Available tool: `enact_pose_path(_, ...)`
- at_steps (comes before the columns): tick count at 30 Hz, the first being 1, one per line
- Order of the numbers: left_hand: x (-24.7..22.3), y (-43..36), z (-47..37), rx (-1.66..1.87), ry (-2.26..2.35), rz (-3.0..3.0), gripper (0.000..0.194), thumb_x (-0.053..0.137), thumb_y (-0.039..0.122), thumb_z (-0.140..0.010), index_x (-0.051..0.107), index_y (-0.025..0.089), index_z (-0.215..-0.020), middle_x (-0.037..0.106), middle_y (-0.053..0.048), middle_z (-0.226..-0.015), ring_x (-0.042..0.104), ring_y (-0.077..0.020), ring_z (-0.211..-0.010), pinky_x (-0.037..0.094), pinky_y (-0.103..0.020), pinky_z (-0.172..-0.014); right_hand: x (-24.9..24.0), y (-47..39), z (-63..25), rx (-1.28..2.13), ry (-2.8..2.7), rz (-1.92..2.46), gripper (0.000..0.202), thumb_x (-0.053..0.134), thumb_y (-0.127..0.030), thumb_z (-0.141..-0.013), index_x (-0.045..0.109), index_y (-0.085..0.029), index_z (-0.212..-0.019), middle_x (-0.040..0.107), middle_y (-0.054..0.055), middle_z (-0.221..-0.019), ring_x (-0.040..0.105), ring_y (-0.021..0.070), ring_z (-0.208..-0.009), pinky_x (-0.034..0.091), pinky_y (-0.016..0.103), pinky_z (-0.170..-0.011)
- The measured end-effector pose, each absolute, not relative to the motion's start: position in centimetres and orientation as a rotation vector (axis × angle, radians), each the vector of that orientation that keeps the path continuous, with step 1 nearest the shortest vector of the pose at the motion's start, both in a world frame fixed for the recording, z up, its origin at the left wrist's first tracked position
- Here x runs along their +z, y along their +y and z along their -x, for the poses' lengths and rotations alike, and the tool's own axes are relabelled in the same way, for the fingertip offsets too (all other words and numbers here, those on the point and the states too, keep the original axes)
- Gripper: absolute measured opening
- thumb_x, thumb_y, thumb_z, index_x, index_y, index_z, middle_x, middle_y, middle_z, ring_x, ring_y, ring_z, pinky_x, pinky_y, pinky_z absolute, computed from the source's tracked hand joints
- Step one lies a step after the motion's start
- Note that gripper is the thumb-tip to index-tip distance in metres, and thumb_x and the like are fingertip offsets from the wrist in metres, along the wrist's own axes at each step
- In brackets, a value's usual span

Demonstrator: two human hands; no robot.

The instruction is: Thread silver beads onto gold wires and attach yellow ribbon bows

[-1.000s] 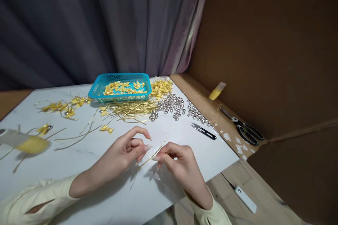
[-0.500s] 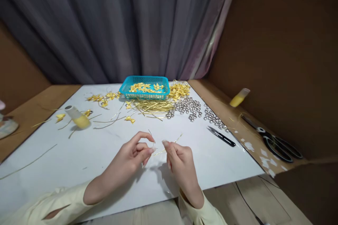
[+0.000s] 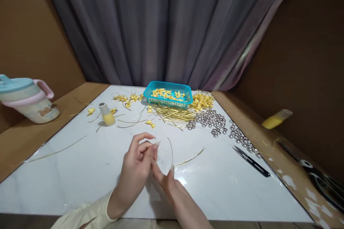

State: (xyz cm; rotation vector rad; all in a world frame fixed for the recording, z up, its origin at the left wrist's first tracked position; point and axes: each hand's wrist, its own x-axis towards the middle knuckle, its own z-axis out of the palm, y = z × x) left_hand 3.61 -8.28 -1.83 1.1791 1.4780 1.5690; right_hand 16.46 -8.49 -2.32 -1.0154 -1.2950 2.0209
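Note:
My left hand [image 3: 138, 166] is closed above the white board, its thumb and fingertips pinched on something too small to make out; a short wire tip shows there. Just right of it and lower, my right hand [image 3: 172, 186] has its thumb pressed against a finger, with a thin gold wire [image 3: 192, 158] extending right from the fingertips. Another thin strand curves upward between the hands. A bundle of gold wires [image 3: 174, 113] lies beyond, in front of a blue basket [image 3: 168, 104] holding yellow bows. One yellow bow [image 3: 150, 124] lies nearer the hands.
Silver beads [image 3: 212, 118] spread right of the wires. Black snips [image 3: 252, 161] and large scissors [image 3: 317, 177] are at the right. A glue bottle [image 3: 108, 116] stands left, another yellow bottle [image 3: 276, 119] lies right. A cup [image 3: 29, 100] stands far left.
The view has shifted left, bringing the cup into sight. My right hand has come lower and closer to my left hand, turning so that the wire reaches out to the right.

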Motion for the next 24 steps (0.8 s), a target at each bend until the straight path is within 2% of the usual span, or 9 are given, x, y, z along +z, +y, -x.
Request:
enact_pose_path(3, -2.9, -8.9, -3.5, 1.591, 1.568, -1.310, 0.020, 0.050, 0.025, -0.089, 0.041, 0.022, -0.107, 0.063, 0.005, -0.066, 0.059, -0.0100, -0.060, 0.047, -0.019, -0.061, -2.0, -8.1, -15.0, 2.012, -1.126, 0.920, 0.059, 0.043, -0.062, -0.085, 0.058, -0.022, -0.126, 0.051, 0.005, -0.137, 0.035, 0.0228, -0.135, 0.017, 0.037, -0.113)
enact_pose_path(5, -3.6, -9.1, -3.6, 1.597, 1.582, -1.397, 0.021, 0.049, 0.020, -0.090, 0.039, 0.023, -0.109, 0.068, 0.002, -0.076, 0.065, -0.0099, -0.070, 0.050, -0.018, -0.067, -1.9, -7.6, -14.3, 2.015, -0.972, 0.809, 0.049, 0.049, -0.054, -0.087, 0.064, -0.019, -0.118, 0.059, 0.008, -0.128, 0.043, 0.0226, -0.128, 0.025, 0.036, -0.110)
enact_pose_path(8, -4.1, -9.1, -3.8, 1.604, 1.598, -1.459, 0.022, 0.047, 0.016, -0.089, 0.039, 0.024, -0.108, 0.070, -0.001, -0.090, 0.068, -0.0091, -0.080, 0.051, -0.016, -0.070, -1.6, -7.0, -13.5, 2.034, -0.718, 0.691, 0.031, 0.058, -0.038, -0.087, 0.070, -0.016, -0.105, 0.067, 0.009, -0.112, 0.053, 0.0211, -0.115, 0.033, 0.034, -0.104)
enact_pose_path(12, -4.4, -9.0, -3.8, 1.582, 1.598, -1.432, 0.022, 0.046, 0.017, -0.090, 0.038, 0.025, -0.109, 0.071, -0.001, -0.095, 0.069, -0.0096, -0.083, 0.053, -0.017, -0.069, -1.1, -6.7, -12.9, 2.049, -0.557, 0.634, 0.018, 0.063, -0.029, -0.084, 0.073, -0.017, -0.094, 0.068, 0.007, -0.107, 0.056, 0.0204, -0.108, 0.040, 0.032, -0.096)
enact_pose_path(18, -4.6, -9.0, -3.6, 1.529, 1.634, -1.398, 0.022, 0.047, 0.019, -0.090, 0.038, 0.025, -0.109, 0.072, 0.001, -0.081, 0.068, -0.0099, -0.071, 0.053, -0.017, -0.062, -1.5, -6.3, -12.8, 1.990, -0.485, 0.746, 0.022, 0.065, -0.036, -0.082, 0.074, -0.019, -0.093, 0.068, 0.006, -0.109, 0.052, 0.0212, -0.116, 0.036, 0.032, -0.101)
enact_pose_path(22, -4.4, -9.1, -3.6, 1.537, 1.646, -1.464, 0.022, 0.047, 0.018, -0.089, 0.039, 0.025, -0.108, 0.069, 0.005, -0.071, 0.064, -0.0083, -0.059, 0.051, -0.016, -0.058, -1.9, -5.8, -13.0, 1.950, -0.500, 0.819, 0.024, 0.071, -0.041, -0.075, 0.075, -0.021, -0.088, 0.069, 0.006, -0.109, 0.047, 0.0238, -0.122, 0.030, 0.038, -0.106)
enact_pose_path(24, -4.2, -9.1, -3.4, 1.530, 1.690, -1.551, 0.022, 0.050, 0.017, -0.089, 0.043, 0.025, -0.108, 0.069, 0.007, -0.069, 0.064, -0.0089, -0.060, 0.051, -0.018, -0.062, -2.1, -5.6, -13.2, 1.926, -0.522, 0.873, 0.025, 0.073, -0.043, -0.072, 0.076, -0.021, -0.086, 0.070, 0.006, -0.107, 0.044, 0.0251, -0.124, 0.028, 0.039, -0.107)
